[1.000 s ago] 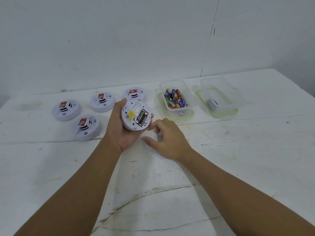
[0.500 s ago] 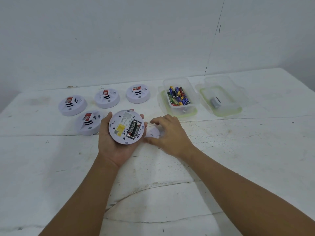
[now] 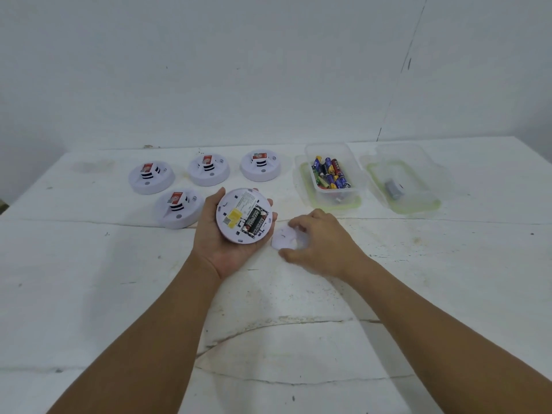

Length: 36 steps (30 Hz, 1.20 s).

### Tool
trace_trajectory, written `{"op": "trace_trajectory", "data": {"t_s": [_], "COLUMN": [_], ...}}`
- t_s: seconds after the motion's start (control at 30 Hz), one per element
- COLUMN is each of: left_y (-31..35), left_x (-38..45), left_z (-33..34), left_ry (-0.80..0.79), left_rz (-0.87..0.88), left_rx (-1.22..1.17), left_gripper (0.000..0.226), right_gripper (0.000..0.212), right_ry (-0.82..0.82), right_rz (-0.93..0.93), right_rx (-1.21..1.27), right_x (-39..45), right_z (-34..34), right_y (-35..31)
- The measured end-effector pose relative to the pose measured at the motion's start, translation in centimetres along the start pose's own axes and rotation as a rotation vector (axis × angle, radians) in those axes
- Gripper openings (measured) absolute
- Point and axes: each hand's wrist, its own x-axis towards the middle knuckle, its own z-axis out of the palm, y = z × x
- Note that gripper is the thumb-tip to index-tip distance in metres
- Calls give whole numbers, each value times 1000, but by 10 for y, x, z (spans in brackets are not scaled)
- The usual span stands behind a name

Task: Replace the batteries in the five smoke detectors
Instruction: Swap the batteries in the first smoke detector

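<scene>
Holding mixed batteries (image 3: 330, 174), the clear tub (image 3: 354, 162) sits open.

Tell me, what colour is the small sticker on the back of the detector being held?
Yellow. The sticker sits beside the black batteries, clearest in the head view.

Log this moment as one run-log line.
left hand: holds detector, batteries exposed | right hand: on cover on table | four detectors untouched | battery box open
</scene>
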Motion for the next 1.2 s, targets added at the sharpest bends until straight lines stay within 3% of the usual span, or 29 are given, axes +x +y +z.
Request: {"op": "trace_trajectory", "data": {"t_s": [0.27,0.37,0.53,0.6,0.67,0.73,0.8,0.9,0.97,1.07,1.2], "left_y": [0,-1,-3,-8,-15,-20,-2,-2,-3,0,1], "left_x": [0,-2,-1,62,103,57,0,-5,-7,-9,-7], "left_z": [0,4,3,-62,-120,-78,-3,3,9,10,9], "left_ry": [29,78,-38,104,74,47,-100,69,88,6,36], "left_rz": [1,-3,-5,70,29,77,-103,10,-42,-72,-122], "left_rx": [-6,35,-22,-44,-156,-86,-71,-27,125,74,50], "left_gripper": [59,54,64,72,83,72,59,56,57,58,61], "right_gripper": [72,71,68,54,45,53,63,59,58,53,49], "right_ry": [269,424,310,208,202,286,295,267,266,268,279], "right_rz": [73,-34,-139,-262,-288,-356,-267,-256,-260,-236,-226], "right_rx": [244,389,339,325,348,202,251,385,404,402,420], "right_x": [-5,-10,-6,-6,-16,-1,7,12,13,21,25], "right_z": [8,4,3,-13,-37,-11,13,16,17,20,24], "right_y": [-8,-26,-62,-92,-120,-89,-67,-68,-67,-61,-59]}}
